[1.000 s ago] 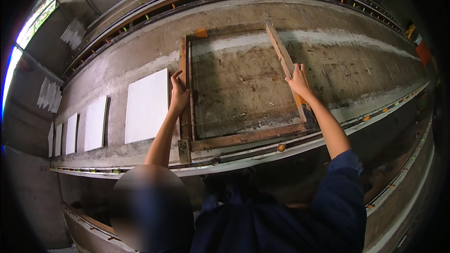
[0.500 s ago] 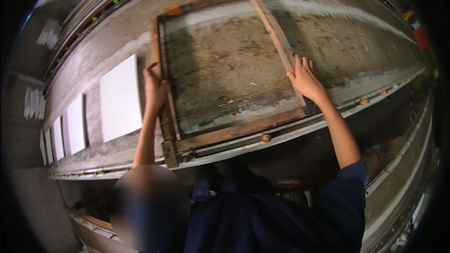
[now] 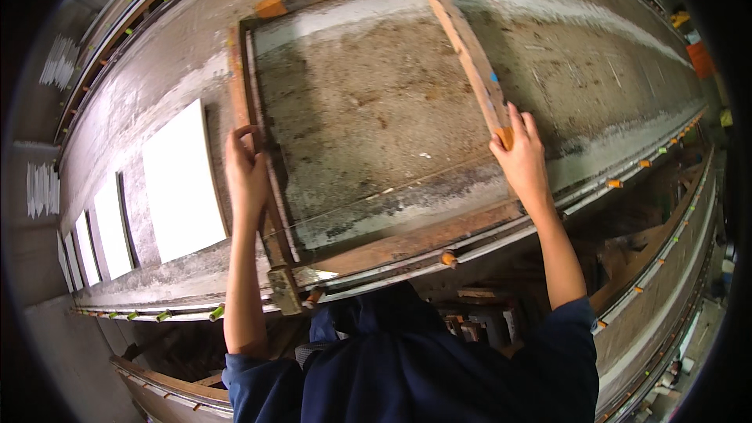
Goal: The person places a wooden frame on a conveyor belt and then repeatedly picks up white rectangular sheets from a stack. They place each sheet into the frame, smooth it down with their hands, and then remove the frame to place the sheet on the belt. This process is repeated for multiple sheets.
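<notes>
A large rectangular wooden frame (image 3: 458,27) lies on the long, stained table in front of me, and the speckled tabletop shows through its middle. My left hand (image 3: 247,176) is closed round the left rail, a bit nearer than its middle. On the right rail, my right hand (image 3: 523,164) grips near an orange mark, thumb on the inner side and fingers on the outer side. A small metal-like block (image 3: 284,288) sits at the frame's near left corner, over the table's front edge. An orange patch (image 3: 272,6) marks the far left corner.
Several white rectangular sheets (image 3: 184,184) lie in a row left of the frame. Orange and green pegs line the front rail (image 3: 376,282) of the table. Wooden pieces (image 3: 478,317) are stored below. Another long table (image 3: 650,337) stands at the lower right.
The whole view has shifted and turned slightly. My right fingers now wrap the rail instead of lying over its top. Frame and sheets keep nearly the same places relative to each other.
</notes>
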Demonstrator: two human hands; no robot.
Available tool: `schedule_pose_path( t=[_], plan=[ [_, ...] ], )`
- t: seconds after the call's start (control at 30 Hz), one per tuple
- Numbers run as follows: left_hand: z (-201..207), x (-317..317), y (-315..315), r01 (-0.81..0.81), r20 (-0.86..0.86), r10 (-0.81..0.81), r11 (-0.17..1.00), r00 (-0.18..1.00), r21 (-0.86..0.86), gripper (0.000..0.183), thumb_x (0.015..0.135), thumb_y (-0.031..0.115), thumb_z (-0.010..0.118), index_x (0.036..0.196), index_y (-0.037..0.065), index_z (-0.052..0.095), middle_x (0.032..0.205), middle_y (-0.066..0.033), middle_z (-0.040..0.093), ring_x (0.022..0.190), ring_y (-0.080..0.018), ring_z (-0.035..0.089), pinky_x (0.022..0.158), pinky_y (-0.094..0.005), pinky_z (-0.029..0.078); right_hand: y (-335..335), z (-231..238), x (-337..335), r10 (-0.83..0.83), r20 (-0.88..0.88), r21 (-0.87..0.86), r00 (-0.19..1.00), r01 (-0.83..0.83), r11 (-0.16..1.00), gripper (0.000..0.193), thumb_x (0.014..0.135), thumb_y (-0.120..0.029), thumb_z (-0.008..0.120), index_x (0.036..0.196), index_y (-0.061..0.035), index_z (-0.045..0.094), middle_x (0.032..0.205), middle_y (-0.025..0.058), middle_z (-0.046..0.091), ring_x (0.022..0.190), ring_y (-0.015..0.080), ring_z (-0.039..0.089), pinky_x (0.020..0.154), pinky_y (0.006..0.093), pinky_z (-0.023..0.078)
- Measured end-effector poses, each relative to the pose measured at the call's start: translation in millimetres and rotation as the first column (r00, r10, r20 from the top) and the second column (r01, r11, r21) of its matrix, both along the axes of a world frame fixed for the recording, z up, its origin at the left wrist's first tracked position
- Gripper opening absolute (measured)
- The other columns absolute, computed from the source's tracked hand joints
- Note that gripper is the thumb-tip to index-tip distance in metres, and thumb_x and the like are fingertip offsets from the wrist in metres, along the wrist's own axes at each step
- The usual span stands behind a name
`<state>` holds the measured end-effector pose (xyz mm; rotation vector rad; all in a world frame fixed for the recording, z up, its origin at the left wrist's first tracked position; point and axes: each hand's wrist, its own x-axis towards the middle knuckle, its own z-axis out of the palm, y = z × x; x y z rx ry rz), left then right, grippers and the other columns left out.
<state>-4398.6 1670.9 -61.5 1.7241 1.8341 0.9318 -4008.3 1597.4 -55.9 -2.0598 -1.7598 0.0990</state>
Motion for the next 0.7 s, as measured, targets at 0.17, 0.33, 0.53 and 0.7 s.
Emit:
schedule_pose_path(
  t=[0.17, 0.33, 0.53, 0.7],
  plan=[
    [3, 1, 1, 0.088, 0.225, -0.084, 0.996, 0.971, -0.006, 0.047, 0.072, -0.007, 0.049, 0.117, 0.004, 0.043, 0.090, -0.0081, 0.046, 0.066, -0.0157, 0.043, 0.064, -0.0309, 0.041, -1, 0, 1, -0.087, 0.164, -0.031, 0.983, 0.093, 0.995, 0.054, 0.080, -0.025, 0.057, 0.127, -0.0029, 0.040, 0.111, 0.0205, 0.048, 0.090, 0.0365, 0.057, 0.071, 0.0413, 0.051],
    [-9, -12, -4, 0.240, 0.311, -0.278, 0.958, 0.909, 0.157, 0.065, 0.071, -0.010, 0.050, 0.130, 0.011, 0.032, 0.128, -0.0094, 0.035, 0.066, -0.0097, 0.036, 0.063, -0.0246, 0.038, -2, 1, -5, -0.146, 0.254, -0.065, 0.956, 0.167, 0.984, 0.052, 0.086, -0.033, 0.053, 0.130, -0.0089, 0.038, 0.115, 0.0189, 0.048, 0.086, 0.0356, 0.059, 0.068, 0.0405, 0.051],
    [-13, -17, -17, 0.256, 0.392, -0.267, 0.963, 0.880, 0.080, 0.069, 0.068, -0.014, 0.047, 0.131, 0.010, 0.032, 0.127, -0.0044, 0.038, 0.061, -0.0074, 0.031, 0.056, -0.0216, 0.035, -7, -5, -2, -0.079, 0.314, 0.029, 0.946, 0.074, 0.997, 0.047, 0.087, -0.029, 0.052, 0.124, -0.0023, 0.044, 0.101, 0.0142, 0.049, 0.084, 0.0282, 0.059, 0.065, 0.0337, 0.055],
    [-13, 3, -22, 0.248, 0.213, -0.279, 0.955, 0.936, 0.160, 0.072, 0.068, -0.015, 0.045, 0.134, 0.007, 0.026, 0.115, -0.0028, 0.048, 0.061, -0.0086, 0.035, 0.057, -0.0208, 0.037, -9, -3, 6, -0.046, 0.314, 0.041, 0.948, 0.035, 0.999, 0.043, 0.087, -0.023, 0.053, 0.122, 0.0013, 0.045, 0.096, 0.0133, 0.047, 0.084, 0.0261, 0.057, 0.066, 0.0328, 0.054]
  ],
)
